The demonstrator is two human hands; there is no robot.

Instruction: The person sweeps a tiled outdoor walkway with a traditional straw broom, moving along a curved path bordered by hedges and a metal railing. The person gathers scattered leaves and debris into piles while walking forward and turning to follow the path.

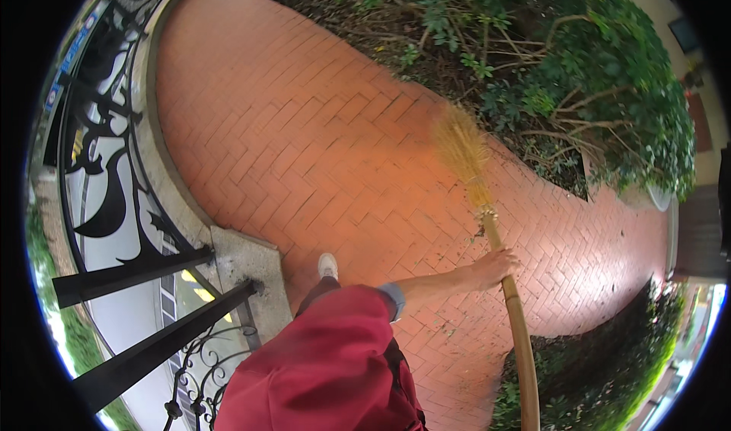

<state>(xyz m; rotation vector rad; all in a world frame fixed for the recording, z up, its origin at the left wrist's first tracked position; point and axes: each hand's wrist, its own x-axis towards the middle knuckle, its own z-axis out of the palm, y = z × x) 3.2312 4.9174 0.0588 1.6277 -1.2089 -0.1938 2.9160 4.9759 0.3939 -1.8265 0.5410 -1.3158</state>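
Observation:
My left hand (pixel 496 269) is closed around the bamboo handle of a straw broom (pixel 519 332), at a spot below its bound neck. From there the handle runs down to the lower edge of the picture. The yellowish bristles (pixel 461 143) point away from me and look blurred; they are over the brick paving beside the planting bed. My left forearm reaches to the right from a red garment with a blue-grey cuff. My right hand is out of the picture, so the upper end of the handle is hidden.
Reddish herringbone paving (pixel 304 149) curves ahead, with scattered leaf bits at right. Leafy shrubs (pixel 548 65) border its far right; a hedge (pixel 601 362) stands near right. At left run a concrete curb (pixel 251 267) and black metal railing (pixel 106 202). One light shoe (pixel 327 266) shows.

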